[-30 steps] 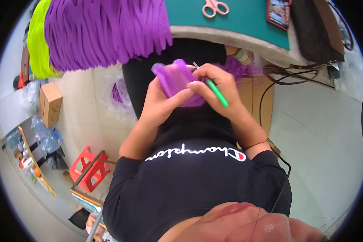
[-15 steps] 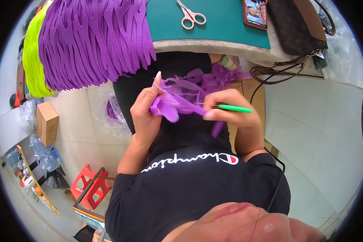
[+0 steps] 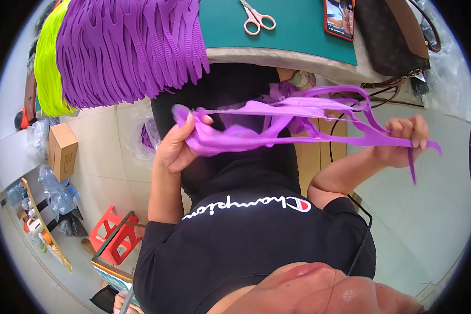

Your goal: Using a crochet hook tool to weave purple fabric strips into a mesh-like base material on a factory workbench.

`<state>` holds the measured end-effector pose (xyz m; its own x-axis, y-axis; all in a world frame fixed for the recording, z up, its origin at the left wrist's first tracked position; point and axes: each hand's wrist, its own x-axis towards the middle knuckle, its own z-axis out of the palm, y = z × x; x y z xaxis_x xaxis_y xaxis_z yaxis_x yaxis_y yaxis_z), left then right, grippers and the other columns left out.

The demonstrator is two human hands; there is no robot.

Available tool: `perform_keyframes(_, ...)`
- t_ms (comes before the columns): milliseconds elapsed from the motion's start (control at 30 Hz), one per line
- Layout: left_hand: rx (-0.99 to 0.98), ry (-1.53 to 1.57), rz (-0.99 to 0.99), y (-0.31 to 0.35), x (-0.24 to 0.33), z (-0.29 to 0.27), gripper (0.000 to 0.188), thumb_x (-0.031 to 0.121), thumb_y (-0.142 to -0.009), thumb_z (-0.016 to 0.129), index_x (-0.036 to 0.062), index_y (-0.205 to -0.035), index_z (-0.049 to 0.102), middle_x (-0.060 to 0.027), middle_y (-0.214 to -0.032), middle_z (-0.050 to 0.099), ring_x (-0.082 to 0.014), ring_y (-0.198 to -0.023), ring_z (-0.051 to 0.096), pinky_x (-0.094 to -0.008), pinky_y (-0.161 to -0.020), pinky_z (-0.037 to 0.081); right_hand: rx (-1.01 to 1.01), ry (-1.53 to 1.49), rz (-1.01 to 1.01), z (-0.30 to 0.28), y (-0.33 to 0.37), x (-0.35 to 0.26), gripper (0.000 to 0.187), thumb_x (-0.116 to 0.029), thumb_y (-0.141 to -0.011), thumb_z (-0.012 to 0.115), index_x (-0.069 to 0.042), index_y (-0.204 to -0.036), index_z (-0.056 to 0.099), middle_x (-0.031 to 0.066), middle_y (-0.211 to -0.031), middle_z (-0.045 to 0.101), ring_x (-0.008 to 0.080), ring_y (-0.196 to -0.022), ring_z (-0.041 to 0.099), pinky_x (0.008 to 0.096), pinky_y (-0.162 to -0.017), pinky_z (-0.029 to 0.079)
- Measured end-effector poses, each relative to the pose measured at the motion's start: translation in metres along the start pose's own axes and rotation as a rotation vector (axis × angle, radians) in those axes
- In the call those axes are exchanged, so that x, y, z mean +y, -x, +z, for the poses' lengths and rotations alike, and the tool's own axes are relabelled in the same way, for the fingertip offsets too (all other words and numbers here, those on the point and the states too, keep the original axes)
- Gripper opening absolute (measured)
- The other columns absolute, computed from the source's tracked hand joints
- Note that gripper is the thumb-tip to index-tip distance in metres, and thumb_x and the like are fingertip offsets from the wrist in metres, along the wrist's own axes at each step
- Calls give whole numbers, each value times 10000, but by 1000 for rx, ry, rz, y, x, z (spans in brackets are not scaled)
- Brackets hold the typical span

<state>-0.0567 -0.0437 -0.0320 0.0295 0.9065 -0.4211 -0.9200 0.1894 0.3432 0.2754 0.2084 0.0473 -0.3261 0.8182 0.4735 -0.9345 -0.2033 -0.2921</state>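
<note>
Between my two hands, a soft, stretchy purple strip web point(image 3: 298, 139) is drawn out across my lap, with several bands and gaps in it. My left hand point(image 3: 174, 149) grips its bunched end, thumb on top. Far out to the right, my right hand point(image 3: 403, 137) is closed round the other end, and loose tails stick out past the fingers. Whether that hand also holds the green-handled tool cannot be seen. More crumpled purple scraps lie behind the stretched piece, partly hidden by it.
Rows of purple straps point(image 3: 125, 52) and yellow-green ones point(image 3: 48, 68) hang over the table edge at far left. On the green mat point(image 3: 298, 31) lie scissors point(image 3: 257, 22) and a phone point(image 3: 339, 18). A brown bag point(image 3: 392, 36) stands at right. A red stool point(image 3: 112, 235) and a cardboard box point(image 3: 63, 152) are on the floor.
My right hand has swung far to the right, stretching the purple piece out wide. Its green-handled tool no longer shows. My left hand has shifted slightly left and down.
</note>
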Motion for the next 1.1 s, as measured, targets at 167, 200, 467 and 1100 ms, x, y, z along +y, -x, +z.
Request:
perform_keyframes(167,-49,148,-113,-4,-27,26,462,321,-899,613,-9,-1181,456,-102,-1092,527,-216,-1051,535,-336,-894,452,6,202,332,4,17,59,191,-123,-870,568,-169,-750,426,-44,-670,447,69,-475,238,257,-496,203)
perform_keyframes(200,-73,170,-129,-5,-28,30,454,238,-869,663,17,-1195,435,-85,-1113,509,-208,-1065,515,-340,-920,418,-72,171,423,2,19,73,202,-191,-891,556,-171,-740,422,-47,-650,438,72,-475,242,263,-488,202)
perform_keyframes(467,100,-105,69,-23,-35,53,199,97,-874,647,72,-1016,510,-37,-958,608,-149,-903,608,-300,-814,489,-142,378,782,17,68,146,403,-362,-964,451,-81,-677,414,10,-622,392,101,-558,315,262,-516,254)
perform_keyframes(1100,227,-381,420,-19,-36,54,150,19,-833,678,-7,-971,624,-69,-896,660,-133,-810,635,-262,-730,533,-124,459,818,14,79,168,431,-418,-981,428,-78,-717,424,17,-666,419,88,-600,341,233,-532,282)
